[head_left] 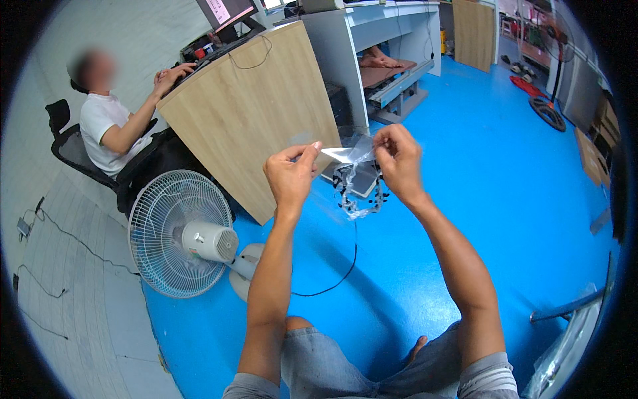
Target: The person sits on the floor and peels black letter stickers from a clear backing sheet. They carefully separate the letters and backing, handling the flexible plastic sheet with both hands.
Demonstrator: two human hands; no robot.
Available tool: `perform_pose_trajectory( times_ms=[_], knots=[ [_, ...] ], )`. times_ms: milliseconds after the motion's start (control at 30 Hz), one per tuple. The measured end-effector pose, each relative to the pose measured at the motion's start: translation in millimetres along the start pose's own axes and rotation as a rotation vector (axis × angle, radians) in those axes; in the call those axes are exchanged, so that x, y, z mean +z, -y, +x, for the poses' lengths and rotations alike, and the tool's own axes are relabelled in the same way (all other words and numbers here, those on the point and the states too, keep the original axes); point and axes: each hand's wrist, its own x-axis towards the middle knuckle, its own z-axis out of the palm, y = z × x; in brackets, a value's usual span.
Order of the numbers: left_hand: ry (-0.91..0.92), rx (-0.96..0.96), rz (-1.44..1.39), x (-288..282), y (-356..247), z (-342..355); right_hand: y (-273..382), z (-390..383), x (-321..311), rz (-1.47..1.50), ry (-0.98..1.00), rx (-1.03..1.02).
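Observation:
In front of me, at chest height, both hands hold a crinkled clear plastic film between them. My left hand is closed in a pinch, thumb against fingers, at the film's left end, where a bright white glint shows. My right hand is closed on the bunched right end, its fingertips partly hidden by the hand itself. Below the fingers hangs a ragged strip of the film with black marks. A flat grey rectangular thing shows behind it; whether it touches the film I cannot tell.
A white fan stands at left, its cord on the blue floor. Beyond it a person sits at a wooden desk with a monitor. Another person's bare feet rest under a white desk. A black-based stand fan is far right.

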Motion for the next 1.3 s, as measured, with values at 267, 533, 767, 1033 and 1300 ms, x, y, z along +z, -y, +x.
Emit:
perform_pose_trajectory(
  times_ms=[267, 533, 767, 1033, 1300],
  knots=[
    [0.124, 0.158, 0.098, 24.7, 2.9, -17.2, 8.2, 11.3, -11.8, 0.169, -0.028, 0.534],
    [-0.077, 0.665, 0.988, 37.8, -12.1, -33.6, 0.3, -5.1, 7.0, 0.047, 0.048, 0.175],
    [0.193, 0.440, 0.538, 31.9, 4.3, -21.2, 8.3, -11.2, 15.6, 0.248, 0.117, 0.312],
    [0.280, 0.136, 0.016, 15.5, 12.1, -1.6, 5.3, -6.0, 5.4, 0.766, 0.167, 0.410],
    [0.314, -0.055, -0.142, -2.9, 14.8, 7.5, 3.0, -3.4, -2.9, 0.947, 0.391, 0.522]
  ],
)
